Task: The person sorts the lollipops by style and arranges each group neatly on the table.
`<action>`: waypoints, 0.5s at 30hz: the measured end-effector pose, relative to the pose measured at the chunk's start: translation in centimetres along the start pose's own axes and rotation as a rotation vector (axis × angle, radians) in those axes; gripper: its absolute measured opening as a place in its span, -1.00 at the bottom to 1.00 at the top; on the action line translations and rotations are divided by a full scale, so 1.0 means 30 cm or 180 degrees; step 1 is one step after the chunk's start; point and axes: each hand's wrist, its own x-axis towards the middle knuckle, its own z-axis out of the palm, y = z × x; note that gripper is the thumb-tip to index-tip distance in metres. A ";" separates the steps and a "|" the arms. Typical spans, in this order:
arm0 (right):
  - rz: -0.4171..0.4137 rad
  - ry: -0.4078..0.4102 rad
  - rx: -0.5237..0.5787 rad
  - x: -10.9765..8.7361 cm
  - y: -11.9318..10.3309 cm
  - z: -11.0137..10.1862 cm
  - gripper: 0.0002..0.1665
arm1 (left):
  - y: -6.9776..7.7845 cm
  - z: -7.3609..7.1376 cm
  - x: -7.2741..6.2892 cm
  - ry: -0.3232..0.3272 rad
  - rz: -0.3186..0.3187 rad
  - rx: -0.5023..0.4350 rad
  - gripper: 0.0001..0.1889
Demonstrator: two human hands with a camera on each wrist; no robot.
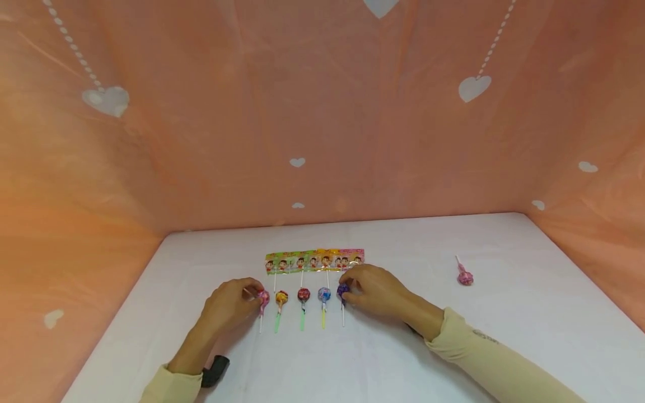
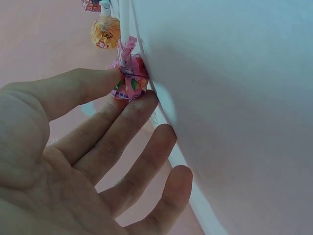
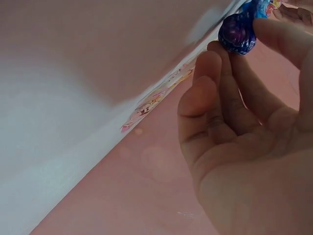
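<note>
My left hand (image 1: pixel 230 302) is at the left end of a row of wrapped lollipops. Its thumb and fingers pinch the head of a pink lollipop (image 2: pixel 131 81), whose white stick points toward me. At the row's right end, my right hand (image 1: pixel 375 288) pinches a dark blue-purple lollipop (image 3: pixel 237 34) by its head. Between the hands lie a yellow-orange lollipop (image 1: pixel 281 297), a red lollipop (image 1: pixel 303 294) and a light blue lollipop (image 1: pixel 324 294), sticks toward me. Just behind the row stretches a strip of colourful printed packets (image 1: pixel 312 261), with white sticks (image 1: pixel 275 282) reaching down from it.
Another pink lollipop (image 1: pixel 465 277) lies apart on the right of the white table (image 1: pixel 413 246). Orange cloth (image 1: pixel 342 140) with white hearts rises behind the table and along both sides. A black object (image 1: pixel 215 370) is at my left wrist.
</note>
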 end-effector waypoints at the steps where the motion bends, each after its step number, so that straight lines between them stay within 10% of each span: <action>1: -0.0008 -0.0004 -0.0014 -0.001 0.000 0.000 -0.72 | 0.000 0.001 -0.001 0.0004 0.0001 0.0000 -0.82; 15: -0.0154 -0.0071 -0.0086 0.000 0.003 -0.001 -0.72 | -0.001 0.004 -0.004 0.0005 0.0015 0.0009 -0.82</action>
